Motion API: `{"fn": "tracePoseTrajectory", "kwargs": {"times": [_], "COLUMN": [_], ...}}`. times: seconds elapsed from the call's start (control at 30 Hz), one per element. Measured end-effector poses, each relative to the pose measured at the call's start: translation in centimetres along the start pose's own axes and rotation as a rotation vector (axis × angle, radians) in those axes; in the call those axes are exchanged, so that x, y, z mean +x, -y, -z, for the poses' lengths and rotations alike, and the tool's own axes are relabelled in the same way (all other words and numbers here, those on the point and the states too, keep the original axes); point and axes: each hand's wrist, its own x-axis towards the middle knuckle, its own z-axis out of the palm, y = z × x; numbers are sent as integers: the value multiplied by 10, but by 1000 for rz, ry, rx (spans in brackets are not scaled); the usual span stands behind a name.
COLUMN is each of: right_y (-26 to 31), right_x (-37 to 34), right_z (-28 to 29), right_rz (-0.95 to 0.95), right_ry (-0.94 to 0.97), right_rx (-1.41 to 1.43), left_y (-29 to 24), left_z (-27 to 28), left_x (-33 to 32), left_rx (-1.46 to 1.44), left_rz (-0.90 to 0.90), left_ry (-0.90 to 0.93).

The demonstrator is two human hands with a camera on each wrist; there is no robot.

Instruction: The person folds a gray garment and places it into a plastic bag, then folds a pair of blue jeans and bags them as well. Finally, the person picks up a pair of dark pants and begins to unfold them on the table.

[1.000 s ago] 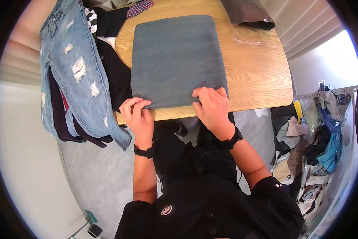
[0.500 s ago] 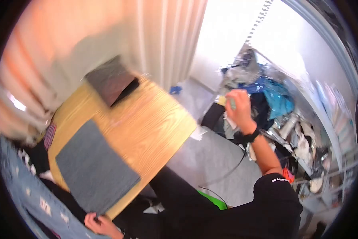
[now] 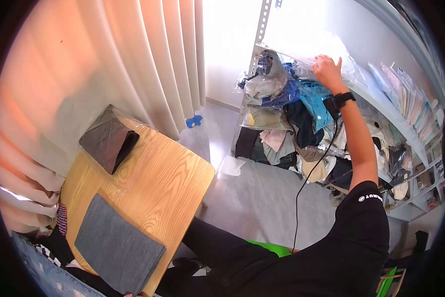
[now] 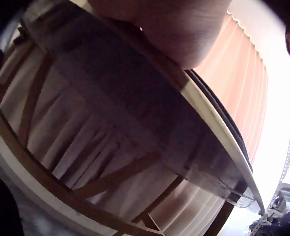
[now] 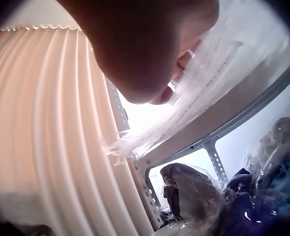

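Note:
My right hand [image 3: 327, 73] reaches out to a white shelf and touches a stack of clear plastic bags [image 3: 348, 64]. Its thumb stands apart from the fingers in the head view. Close up in the right wrist view, the fingers [image 5: 184, 61] lie against the printed clear plastic [image 5: 209, 83]. A folded grey-blue cloth [image 3: 116, 247] lies flat on the wooden table [image 3: 183, 173]. At its near corner is my left hand [image 4: 169, 29], seen over the table edge in the left wrist view, with its fingers hidden.
A dark garment in clear plastic [image 3: 106, 141] sits at the table's far corner. Ripped jeans [image 3: 29, 262] lie at the left. Bagged clothes [image 3: 281, 94] fill the shelf below my right hand. A black cable [image 3: 301, 198] hangs from my right wrist. Curtains [image 3: 133, 59] stand behind the table.
My right hand has left the cloth and swung out right and up to the plastic bags on the shelf. The view has turned right. The left hand stays near the cloth's corner.

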Motion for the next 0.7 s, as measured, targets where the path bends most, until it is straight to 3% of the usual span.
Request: {"fn": "tracePoseTrajectory", "kwargs": {"times": [0.1,0.17,0.2,0.27,0.3,0.37,0.5,0.57,0.6,0.7], "right_y": [-9,-11,-9,-9,-9,-8,-4,1,-4,-1], "right_x": [3,5,5,-2,-8,-22,-71,-102,-118,-150], "right_z": [-13,-15,-11,0,6,22,65,91,102,124], "right_rz": [-64,-155,-151,-202,-197,-177,7,196,258,447], "right_ry": [-58,-268,-269,-511,-507,-680,-874,-993,-1003,-1113], "right_rx": [109,75,78,27,28,102,171,235,152,253], "left_y": [1,1,1,0,0,-1,9,33,35,19], "left_z": [1,0,1,2,3,2,1,-10,-5,3], "left_x": [0,-1,-1,-1,-1,0,-4,-22,-24,-17], "left_rx": [-3,13,16,6,11,6,54,-55,-36,-65], "left_rz": [-23,-18,-15,-23,-21,-42,-84,48,71,93], "left_ry": [9,6,4,26,30,10,6,-23,30,64]}}
